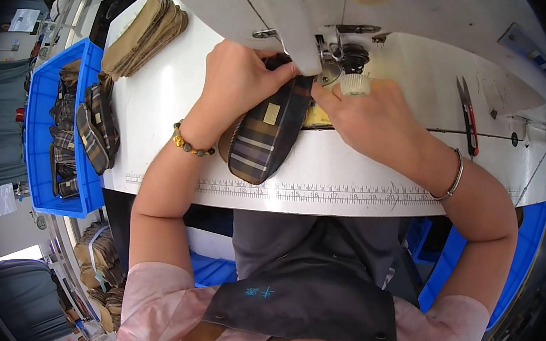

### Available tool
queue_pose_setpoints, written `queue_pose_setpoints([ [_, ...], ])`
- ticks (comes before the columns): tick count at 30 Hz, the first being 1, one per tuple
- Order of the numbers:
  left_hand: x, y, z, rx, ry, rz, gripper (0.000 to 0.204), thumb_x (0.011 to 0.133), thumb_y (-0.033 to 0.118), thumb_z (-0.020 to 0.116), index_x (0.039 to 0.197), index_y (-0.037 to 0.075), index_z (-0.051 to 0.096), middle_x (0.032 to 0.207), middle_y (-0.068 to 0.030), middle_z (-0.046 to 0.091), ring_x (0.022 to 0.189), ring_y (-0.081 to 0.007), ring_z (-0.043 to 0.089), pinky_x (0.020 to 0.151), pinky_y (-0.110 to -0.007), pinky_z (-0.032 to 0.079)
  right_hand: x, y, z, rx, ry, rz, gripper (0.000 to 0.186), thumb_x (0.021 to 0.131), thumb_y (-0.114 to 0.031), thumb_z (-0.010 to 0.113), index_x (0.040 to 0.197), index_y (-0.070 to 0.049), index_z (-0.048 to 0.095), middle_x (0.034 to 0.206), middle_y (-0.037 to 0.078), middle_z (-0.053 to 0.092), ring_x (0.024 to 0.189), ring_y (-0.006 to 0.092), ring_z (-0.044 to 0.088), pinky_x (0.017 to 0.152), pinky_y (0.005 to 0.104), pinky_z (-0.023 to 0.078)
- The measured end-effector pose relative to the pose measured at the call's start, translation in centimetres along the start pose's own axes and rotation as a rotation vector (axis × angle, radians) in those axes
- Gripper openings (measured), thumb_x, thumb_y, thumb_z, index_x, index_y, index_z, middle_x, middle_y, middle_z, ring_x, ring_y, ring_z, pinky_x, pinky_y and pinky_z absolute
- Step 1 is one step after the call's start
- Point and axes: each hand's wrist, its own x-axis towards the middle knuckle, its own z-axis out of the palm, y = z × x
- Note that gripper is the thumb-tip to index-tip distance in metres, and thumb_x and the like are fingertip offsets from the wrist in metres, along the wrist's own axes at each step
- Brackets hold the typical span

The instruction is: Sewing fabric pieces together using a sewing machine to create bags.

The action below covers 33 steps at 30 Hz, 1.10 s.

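The pouch, on the bench at the near side of the machine, should be guided flat, its far end being pinched by the left hand, while careful clearance should be given to the right hand, whose bent fingers' hold cannot be told.

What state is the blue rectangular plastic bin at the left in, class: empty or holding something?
Holding something: plaid fabric pieces lie inside the bin, with bare blue wall showing beside them.
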Motion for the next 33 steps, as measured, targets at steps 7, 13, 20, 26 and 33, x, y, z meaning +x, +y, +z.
queue_pose_setpoints([
  [7, -0.2, -0.1, 0.0, 0.015, -0.031, -0.062, 0.027, 0.074, 0.033, 0.085, 0.087, 0.01, 0.082, 0.062, -0.0054, 0.068, 0.056, -0.0234, 0.065, 0.055, -0.034, 0.05, 0.0, -1.1, 0.8, 0.147, 0.061, -0.129, 0.03, 0.078, -0.027, 0.075, 0.099, -0.007, 0.068, 0.095, 0.006, 0.066, 0.068, 0.0189, 0.068, 0.055, 0.033, 0.053],
  [13, -0.5, 0.4, 0.2, 0.028, -0.035, -0.108, 0.035, 0.074, 0.041, 0.087, 0.082, 0.008, 0.081, 0.057, -0.0041, 0.065, 0.05, -0.0222, 0.061, 0.051, -0.032, 0.047, -0.9, -2.1, 0.8, 0.059, 0.003, -0.2, 0.05, 0.07, -0.044, 0.079, 0.099, -0.005, 0.068, 0.108, 0.009, 0.066, 0.071, 0.0194, 0.067, 0.059, 0.0318, 0.054],
  [20, -0.4, -0.1, 0.2, 0.016, -0.033, -0.051, 0.033, 0.075, 0.039, 0.087, 0.081, 0.008, 0.08, 0.057, -0.0041, 0.064, 0.05, -0.0223, 0.061, 0.051, -0.033, 0.047, -0.3, -2.8, 0.8, 0.2, -0.145, -0.174, 0.048, 0.076, -0.051, 0.076, 0.088, -0.006, 0.065, 0.082, 0.008, 0.057, 0.06, 0.0226, 0.065, 0.052, 0.036, 0.05],
  [26, -0.2, 0.1, 0.2, 0.012, -0.001, -0.03, 0.03, 0.075, 0.036, 0.086, 0.08, 0.008, 0.08, 0.059, -0.0028, 0.065, 0.056, -0.0236, 0.064, 0.054, -0.034, 0.05, -0.3, -3.0, 0.1, 0.207, -0.145, -0.183, 0.042, 0.081, -0.047, 0.075, 0.083, -0.006, 0.065, 0.077, 0.008, 0.058, 0.057, 0.0235, 0.064, 0.051, 0.0375, 0.05],
  [33, -2.9, 3.2, -2.4, -0.114, -0.125, 0.169, 0.033, 0.075, 0.035, 0.084, 0.095, 0.01, 0.079, 0.085, -0.0051, 0.071, 0.072, -0.0273, 0.069, 0.063, -0.037, 0.056, -0.7, -2.7, 1.3, -0.003, 0.026, -0.278, 0.017, 0.076, -0.023, 0.069, 0.08, -0.007, 0.065, 0.074, 0.006, 0.058, 0.054, 0.0181, 0.06, 0.048, 0.0339, 0.047],
])
